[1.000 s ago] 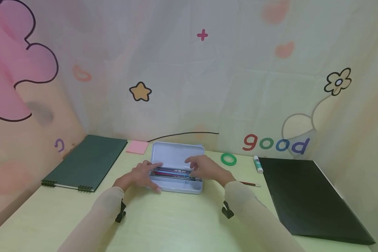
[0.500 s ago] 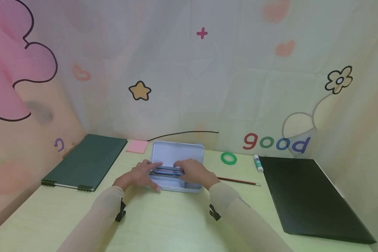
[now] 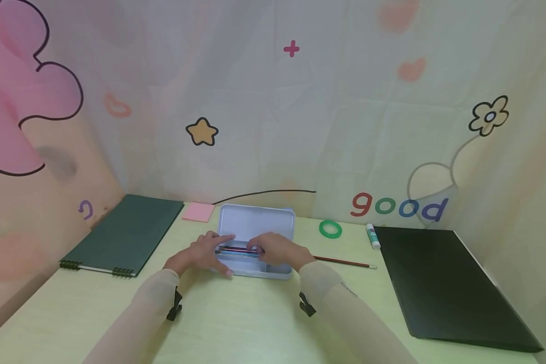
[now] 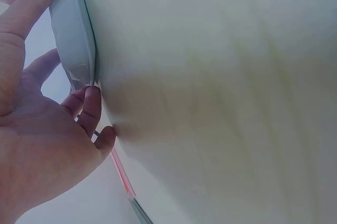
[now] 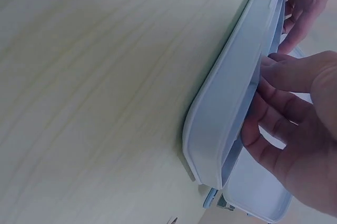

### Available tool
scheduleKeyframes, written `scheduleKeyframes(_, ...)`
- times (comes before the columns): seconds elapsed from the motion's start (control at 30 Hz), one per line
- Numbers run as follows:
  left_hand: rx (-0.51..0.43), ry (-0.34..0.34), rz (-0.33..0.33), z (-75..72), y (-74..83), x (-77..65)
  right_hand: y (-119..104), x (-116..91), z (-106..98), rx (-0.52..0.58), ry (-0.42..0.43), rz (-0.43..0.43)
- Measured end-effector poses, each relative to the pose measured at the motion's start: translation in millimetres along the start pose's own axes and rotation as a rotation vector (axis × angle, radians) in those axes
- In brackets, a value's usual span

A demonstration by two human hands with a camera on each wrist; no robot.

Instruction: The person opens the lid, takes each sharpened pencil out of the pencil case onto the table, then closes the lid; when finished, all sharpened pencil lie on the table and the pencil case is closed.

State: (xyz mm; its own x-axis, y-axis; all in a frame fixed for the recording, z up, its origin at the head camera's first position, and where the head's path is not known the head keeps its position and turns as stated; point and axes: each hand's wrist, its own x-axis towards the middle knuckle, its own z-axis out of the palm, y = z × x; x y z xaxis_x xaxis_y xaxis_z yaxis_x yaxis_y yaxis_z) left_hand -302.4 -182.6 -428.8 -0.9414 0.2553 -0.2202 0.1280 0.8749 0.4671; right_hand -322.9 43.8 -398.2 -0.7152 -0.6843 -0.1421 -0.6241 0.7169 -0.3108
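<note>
1. A pale blue, rectangular hard-sided pencil case (image 3: 243, 265) lies open toward the far side of a light, wood-grained table (image 3: 236, 323), its lid (image 3: 257, 221) tipped back behind it.
2. Slim pencils (image 3: 236, 251), red, blue and dark, lie lengthwise inside the case, between the two hands.
3. The person's left hand (image 3: 202, 251) holds the left end of the case, its thumb at the near wall and its outer fingers bent around the end; the index finger points across toward the lid.
4. The right hand (image 3: 279, 248) reaches into the case, fingers bent down at the pencils. The fingertips are partly hidden, so I cannot tell whether they pinch one.
5. Right of the case, a red-and-black pencil with a white end (image 3: 346, 261) lies on the table, partly behind the right wrist. Farther back are a green ring of tape (image 3: 330, 236) and a white-and-green glue stick (image 3: 373, 236), which lies just beside a large, flat black folder (image 3: 459, 288).
6. To the left are a square pink paper pad (image 3: 198, 212) and a dark green spiral-bound notebook (image 3: 127, 235).
</note>
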Motion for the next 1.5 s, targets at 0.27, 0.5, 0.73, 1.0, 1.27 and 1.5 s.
scheduleKeyframes(0.27,-0.004,-0.010,-0.027,0.8,2.2,-0.7,-1,3,0,0.010,-0.048,0.008)
scheduleKeyframes(0.5,0.007,-0.011,0.011,1.3,-0.3,0.7,0,0,-7,0.004,-0.061,0.003)
scheduleKeyframes(0.73,-0.018,-0.001,-0.005,1.3,-1.7,1.2,11,-11,-22,0.035,-0.085,-0.002)
scheduleKeyframes(1.0,-0.030,-0.001,-0.008,2.2,-3.1,1.3,34,-33,-36,0.094,-0.091,0.062)
scheduleKeyframes(1.27,-0.032,0.003,-0.020,1.0,-1.3,-0.1,62,-62,-50,0.117,-0.112,0.088)
scheduleKeyframes(1.5,-0.042,-0.003,-0.033,-0.3,1.4,-1.7,90,-93,-50,0.131,-0.089,0.083)
